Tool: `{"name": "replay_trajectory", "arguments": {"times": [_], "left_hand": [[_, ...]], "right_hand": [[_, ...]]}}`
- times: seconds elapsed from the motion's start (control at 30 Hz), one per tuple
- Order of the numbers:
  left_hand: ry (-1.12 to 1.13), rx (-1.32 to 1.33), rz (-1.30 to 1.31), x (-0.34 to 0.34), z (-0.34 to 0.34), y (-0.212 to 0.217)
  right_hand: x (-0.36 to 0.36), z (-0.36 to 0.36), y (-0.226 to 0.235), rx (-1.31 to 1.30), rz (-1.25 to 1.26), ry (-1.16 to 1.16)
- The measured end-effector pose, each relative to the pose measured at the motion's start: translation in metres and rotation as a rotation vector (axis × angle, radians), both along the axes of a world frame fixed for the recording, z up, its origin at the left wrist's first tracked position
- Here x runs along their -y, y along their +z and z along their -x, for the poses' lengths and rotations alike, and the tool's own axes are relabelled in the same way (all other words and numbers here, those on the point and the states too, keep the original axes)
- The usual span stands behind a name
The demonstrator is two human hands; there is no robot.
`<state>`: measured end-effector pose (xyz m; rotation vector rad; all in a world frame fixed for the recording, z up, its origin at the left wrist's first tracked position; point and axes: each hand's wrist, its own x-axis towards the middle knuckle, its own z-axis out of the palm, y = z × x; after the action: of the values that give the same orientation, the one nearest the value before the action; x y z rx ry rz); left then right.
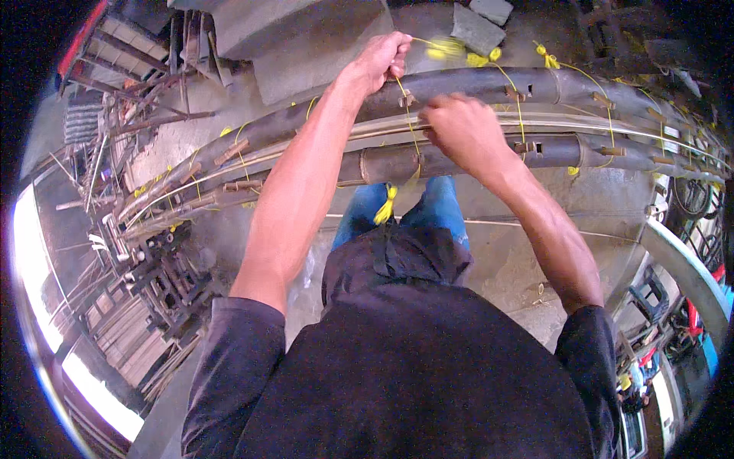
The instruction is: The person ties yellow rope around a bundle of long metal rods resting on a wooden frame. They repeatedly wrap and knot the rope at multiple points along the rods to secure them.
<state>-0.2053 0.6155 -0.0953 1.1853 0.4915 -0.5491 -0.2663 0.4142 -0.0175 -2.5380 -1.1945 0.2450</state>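
My left hand (386,61) is closed in a pinch on a yellow string (414,131), just beyond the far one of two long dark poles. A bundled end of the string (445,50), blurred by motion, swings out to the right of that hand. The string runs down across the far pole (466,83) to the near pole (447,159). My right hand (462,130) hovers above the gap between the poles, its fingers curled and smeared, so I cannot tell whether they grip anything. Below the near pole hangs another yellow string bundle (386,205).
Short wooden pegs (518,93) stick out along both poles, with more yellow strings tied across. Thin pale rods (558,121) lie lengthwise between the poles. Grey stone slabs (478,29) rest beyond. A wooden rack (126,50) stands far left, and stacked timber (130,329) lies near left.
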Motion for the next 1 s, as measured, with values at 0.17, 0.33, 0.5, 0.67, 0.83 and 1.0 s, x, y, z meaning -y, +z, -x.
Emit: {"name": "replay_trajectory", "arguments": {"times": [0.17,0.33,0.5,0.67,0.83,1.0], "left_hand": [[-0.731,0.299,-1.089,-0.054,-0.01,0.014],[-0.427,0.507,-0.563,-0.019,0.078,0.043],[-0.262,0.77,-0.974,-0.056,0.09,0.057],[-0.061,0.612,-1.062,-0.155,0.096,0.101],[-0.171,0.937,-1.098,-0.124,0.201,0.044],[-0.027,0.807,-1.073,-0.088,0.209,0.023]], "right_hand": [[0.029,0.057,0.065,-0.171,-0.278,-0.297],[0.074,0.169,0.015,-0.265,0.136,-0.576],[-0.026,0.244,0.024,-0.929,-0.146,-0.576],[-0.123,0.216,-0.107,-1.263,-0.659,-1.01],[-0.131,0.135,0.129,-0.47,-0.138,-0.387],[-0.248,0.049,0.165,-0.026,-0.333,0.423]]}}
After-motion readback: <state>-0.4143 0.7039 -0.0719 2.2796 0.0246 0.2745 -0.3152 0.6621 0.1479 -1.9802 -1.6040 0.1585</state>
